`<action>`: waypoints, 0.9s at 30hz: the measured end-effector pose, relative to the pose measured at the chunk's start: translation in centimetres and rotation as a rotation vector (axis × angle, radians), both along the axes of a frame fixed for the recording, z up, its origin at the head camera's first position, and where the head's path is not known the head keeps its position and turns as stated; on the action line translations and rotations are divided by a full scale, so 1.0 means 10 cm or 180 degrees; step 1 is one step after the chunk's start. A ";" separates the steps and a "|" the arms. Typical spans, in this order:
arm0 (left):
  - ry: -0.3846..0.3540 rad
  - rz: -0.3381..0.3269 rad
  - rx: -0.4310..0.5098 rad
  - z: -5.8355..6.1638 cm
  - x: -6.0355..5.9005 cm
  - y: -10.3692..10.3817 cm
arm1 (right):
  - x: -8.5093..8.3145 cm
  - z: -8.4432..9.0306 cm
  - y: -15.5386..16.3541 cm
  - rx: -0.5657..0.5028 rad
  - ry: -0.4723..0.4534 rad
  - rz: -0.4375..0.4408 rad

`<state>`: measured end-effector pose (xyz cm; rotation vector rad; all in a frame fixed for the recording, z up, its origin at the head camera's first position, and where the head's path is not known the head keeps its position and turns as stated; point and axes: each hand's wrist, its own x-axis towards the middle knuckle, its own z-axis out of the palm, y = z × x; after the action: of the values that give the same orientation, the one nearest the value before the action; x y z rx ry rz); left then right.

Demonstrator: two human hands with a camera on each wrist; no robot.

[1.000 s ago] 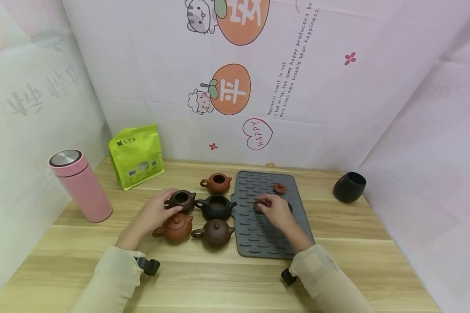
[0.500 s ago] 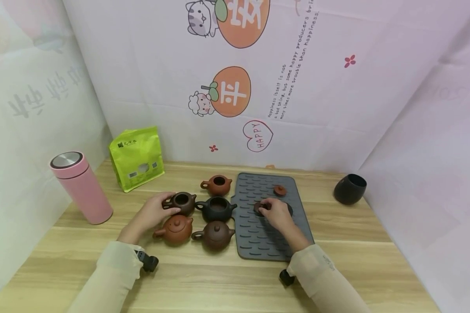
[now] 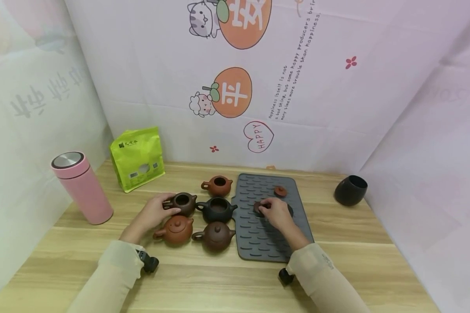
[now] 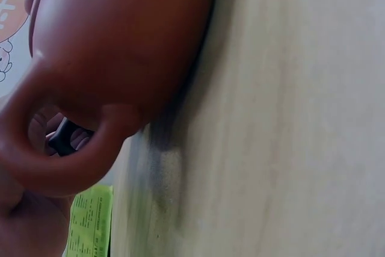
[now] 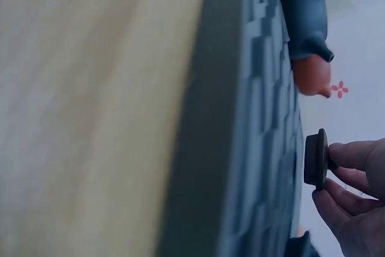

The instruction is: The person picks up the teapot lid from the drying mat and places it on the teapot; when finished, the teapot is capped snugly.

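The dark brown lid (image 5: 315, 159) is pinched by its knob in the right hand (image 3: 276, 213), just above the grey mat (image 3: 258, 234); it is best kept level. Further left, the open brown teapot (image 3: 182, 202) is gripped and steadied on the table (image 3: 219, 282) by the left hand (image 3: 152, 214), so the lid can be seated squarely.

five teapots (image 3: 203, 211) stand just left of the mat (image 3: 258, 234), two lids (image 3: 280, 191) on it, flask (image 3: 82, 187) far left.
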<state>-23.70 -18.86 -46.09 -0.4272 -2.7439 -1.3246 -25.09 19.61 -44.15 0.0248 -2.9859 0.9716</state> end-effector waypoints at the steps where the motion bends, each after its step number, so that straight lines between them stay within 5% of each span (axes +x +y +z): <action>1: -0.0005 0.0013 0.0004 0.00 0.00 0.00 | 0.00 0.01 -0.02 -0.0016 0.0030 0.0003; 16: -0.0066 0.0153 -0.0042 0.03 0.02 0.03 | -0.07 0.48 -0.71 -0.0129 0.0326 0.0604; 27: -0.0039 0.0134 0.0018 0.00 0.00 0.01 | -0.13 0.56 -1.33 0.0030 0.0277 0.0930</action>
<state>-23.69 -18.71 -46.12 -0.3601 -2.7421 -1.3294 -26.35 6.35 -38.58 0.5023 -2.9595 0.9477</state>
